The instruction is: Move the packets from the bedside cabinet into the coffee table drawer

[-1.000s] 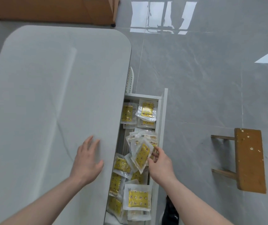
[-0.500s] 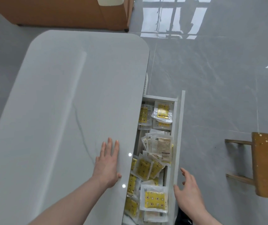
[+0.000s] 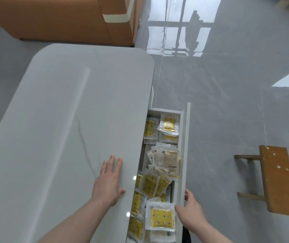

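Glossy grey tiled floor [image 3: 227, 102], wooden stool [image 3: 277, 181].

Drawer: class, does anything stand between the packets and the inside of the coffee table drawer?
Nothing visible: the drawer is pulled open, packets already lie inside, right hand grips its front, left hand rests on the tabletop.

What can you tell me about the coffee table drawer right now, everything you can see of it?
The coffee table drawer is white, long and narrow, with thin panel walls, pulled open from under the pale grey tabletop. Yellow and clear packets lie heaped along it. The right hand grips its front panel near the close end; the left hand rests flat on the tabletop beside it.
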Tool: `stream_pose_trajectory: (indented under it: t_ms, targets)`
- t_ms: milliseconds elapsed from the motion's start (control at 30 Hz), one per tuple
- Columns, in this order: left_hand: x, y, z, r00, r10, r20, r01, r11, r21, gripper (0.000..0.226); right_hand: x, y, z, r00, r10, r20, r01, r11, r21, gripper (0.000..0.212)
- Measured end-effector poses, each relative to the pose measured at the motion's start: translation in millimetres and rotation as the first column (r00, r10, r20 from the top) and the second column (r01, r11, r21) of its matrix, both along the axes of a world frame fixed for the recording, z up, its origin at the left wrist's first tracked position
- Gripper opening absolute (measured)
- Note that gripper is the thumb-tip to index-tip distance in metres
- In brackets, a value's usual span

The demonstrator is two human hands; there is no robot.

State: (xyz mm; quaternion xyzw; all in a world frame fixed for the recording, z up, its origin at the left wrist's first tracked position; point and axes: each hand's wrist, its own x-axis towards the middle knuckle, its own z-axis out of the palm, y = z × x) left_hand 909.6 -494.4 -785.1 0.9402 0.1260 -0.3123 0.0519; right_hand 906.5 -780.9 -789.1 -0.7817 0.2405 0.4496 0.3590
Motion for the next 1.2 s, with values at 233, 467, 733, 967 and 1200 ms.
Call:
stream_pose_trajectory:
  t_ms: [233,467,733,967,1200]
  targets:
    - [-76,14,14,0.998,0.024,-0.052,-0.025,0.999,-0.024,0.110,6,1,5,0.995,-0.069,-0.073,0.072,0.996,0.042,0.073]
    - [-135,8,14,0.981,0.174,-0.082,-0.175,0.984,-0.007,0.114,4,18,3,0.994,-0.028,-0.104,0.037,0.996,0.086,0.071]
    - [-142,5,-5,0.977,0.209,-0.046,-0.209,0.978,0.016,0.115,6,58,-13,0.997,-0.002,-0.079,0.014,0.988,0.153,0.052]
    - [-146,10,-12,0.979,0.199,-0.036,-0.199,0.980,-0.014,0.112,6,113,-9,0.990,-0.022,-0.136,0.048,0.980,0.194,0.056]
    - [-139,21,-5,0.979,0.152,-0.134,-0.156,0.988,-0.014,0.096,-8,140,-4,0.987,-0.002,-0.159,0.042,0.967,0.251,0.042]
